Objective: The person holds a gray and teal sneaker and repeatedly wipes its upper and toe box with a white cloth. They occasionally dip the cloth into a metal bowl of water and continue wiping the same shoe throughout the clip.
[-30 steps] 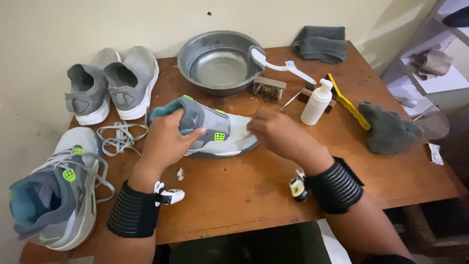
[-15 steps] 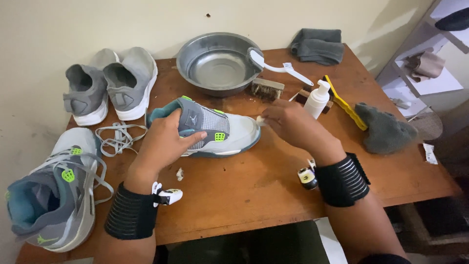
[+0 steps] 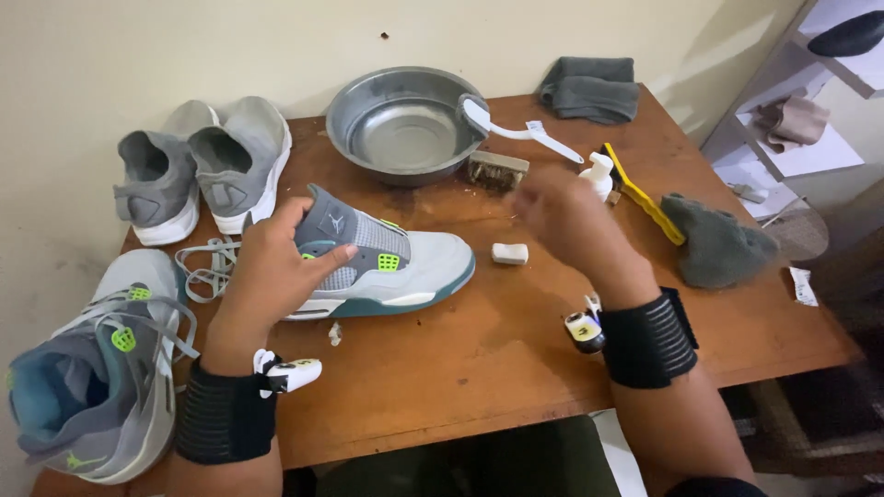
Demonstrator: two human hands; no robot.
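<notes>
My left hand (image 3: pixel 276 267) rests on the heel and ankle of a grey high-top sneaker with green accents (image 3: pixel 396 267), holding it flat on the wooden table (image 3: pixel 479 359). A small white eraser block (image 3: pixel 509 253) lies on the table just past the sneaker's toe. My right hand (image 3: pixel 575 221) hovers blurred above and right of the eraser, fingers apart, with nothing in it. It is near a white pump bottle (image 3: pixel 599 175) and a wooden brush (image 3: pixel 497 170).
A metal bowl (image 3: pixel 405 129) with a white brush (image 3: pixel 525 133) across its rim stands at the back. A grey pair of shoes (image 3: pixel 198 170), loose laces (image 3: pixel 207 262) and a matching sneaker (image 3: pixel 92 377) lie left. A yellow brush (image 3: pixel 645 198) and grey cloths (image 3: pixel 718 244) lie right.
My right hand has left the sneaker's toe and moved right and back, and the white eraser now lies on the table. My left hand stays on the sneaker.
</notes>
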